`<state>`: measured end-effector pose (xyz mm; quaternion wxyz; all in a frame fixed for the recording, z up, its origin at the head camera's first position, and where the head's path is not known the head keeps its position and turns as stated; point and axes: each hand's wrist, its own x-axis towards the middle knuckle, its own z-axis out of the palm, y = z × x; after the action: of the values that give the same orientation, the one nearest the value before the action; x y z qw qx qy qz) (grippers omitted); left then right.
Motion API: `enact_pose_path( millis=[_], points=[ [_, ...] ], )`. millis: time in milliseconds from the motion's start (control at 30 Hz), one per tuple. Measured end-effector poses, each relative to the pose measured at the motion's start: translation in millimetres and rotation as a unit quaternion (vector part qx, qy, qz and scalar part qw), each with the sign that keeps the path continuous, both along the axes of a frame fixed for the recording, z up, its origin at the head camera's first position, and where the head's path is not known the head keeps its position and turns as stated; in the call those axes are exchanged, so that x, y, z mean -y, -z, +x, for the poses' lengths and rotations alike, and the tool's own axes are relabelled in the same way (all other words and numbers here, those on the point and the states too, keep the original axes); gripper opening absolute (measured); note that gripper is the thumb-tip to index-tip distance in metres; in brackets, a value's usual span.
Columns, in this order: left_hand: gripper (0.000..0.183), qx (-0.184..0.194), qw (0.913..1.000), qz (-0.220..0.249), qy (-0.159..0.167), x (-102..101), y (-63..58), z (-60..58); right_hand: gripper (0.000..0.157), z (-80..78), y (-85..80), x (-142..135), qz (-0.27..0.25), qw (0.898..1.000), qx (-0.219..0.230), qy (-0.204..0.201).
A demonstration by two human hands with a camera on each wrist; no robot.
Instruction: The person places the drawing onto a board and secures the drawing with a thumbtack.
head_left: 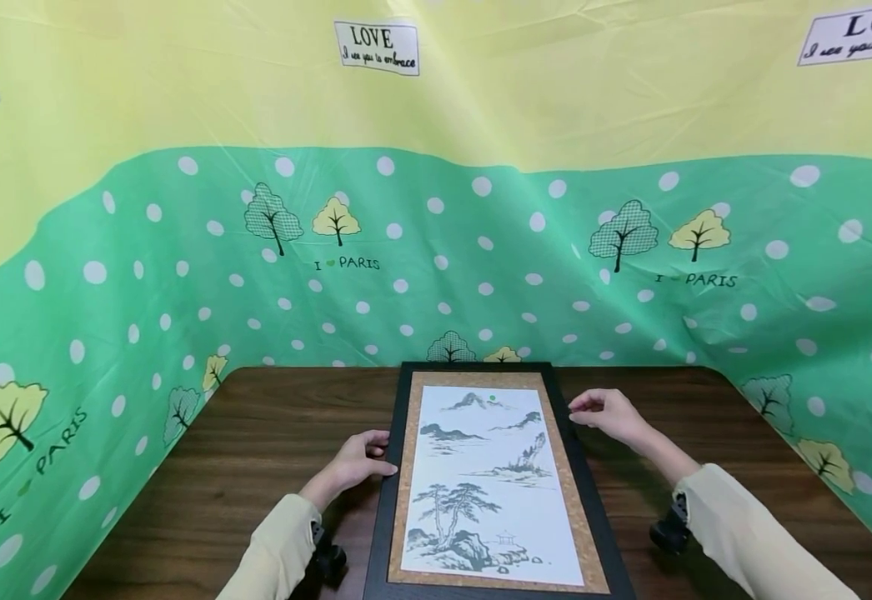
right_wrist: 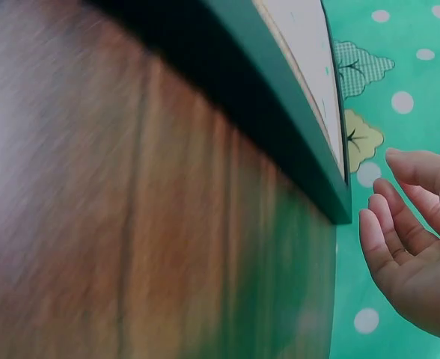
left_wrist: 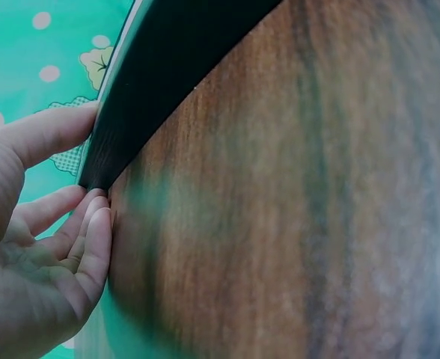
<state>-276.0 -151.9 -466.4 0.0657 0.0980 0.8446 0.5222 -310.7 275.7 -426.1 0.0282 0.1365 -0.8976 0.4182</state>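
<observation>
A black picture frame (head_left: 387,521) lies on the wooden table, its long sides running away from me. Inside it, a white sheet with a grey ink landscape of mountains, trees and a pavilion (head_left: 481,467) sits on a cork-coloured mount (head_left: 398,537). My left hand (head_left: 357,458) is at the frame's left side; in the left wrist view its thumb and fingertips touch the black edge (left_wrist: 130,112). Beside the far part of the right side is my right hand (head_left: 612,414), fingers loosely bent. The right wrist view shows that hand (right_wrist: 418,239) apart from the frame, holding nothing.
Brown wooden table (head_left: 271,467) extends on both sides of the frame. Behind and around it hangs a yellow and green curtain (head_left: 436,250) printed with dots, trees and lettering. A black wrist device (head_left: 328,558) is on the left wrist, another (head_left: 670,529) on the right.
</observation>
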Motion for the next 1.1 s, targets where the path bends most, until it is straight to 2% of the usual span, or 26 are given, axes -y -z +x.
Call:
enact_pose_path(
  millis=[400, 500, 900, 1100],
  points=[
    [0.058, -0.006, 0.9999, -0.014, 0.004, 4.6, -0.5, 0.9, 0.026, 17.2, 4.1, -20.9, 0.002, 1.0, 0.012, 0.016],
    [0.058, -0.007, 0.9998, -0.017, 0.01, 5.6, -1.9, 1.5, 0.026, 20.5, 5.5, -24.4, 0.001, 1.0, 0.009, 0.009],
    [0.058, -0.024, 0.9992, -0.028, 0.017, 11.8, -5.2, -0.8, 0.026, 23.9, 15.2, -31.8, -0.003, 0.999, 0.035, 0.022],
    [0.053, -0.035, 0.999, -0.022, -0.017, 20.5, -9.4, -3.7, 0.024, 26.0, 18.4, -32.7, -0.001, 0.999, 0.046, 0.027]
  ],
)
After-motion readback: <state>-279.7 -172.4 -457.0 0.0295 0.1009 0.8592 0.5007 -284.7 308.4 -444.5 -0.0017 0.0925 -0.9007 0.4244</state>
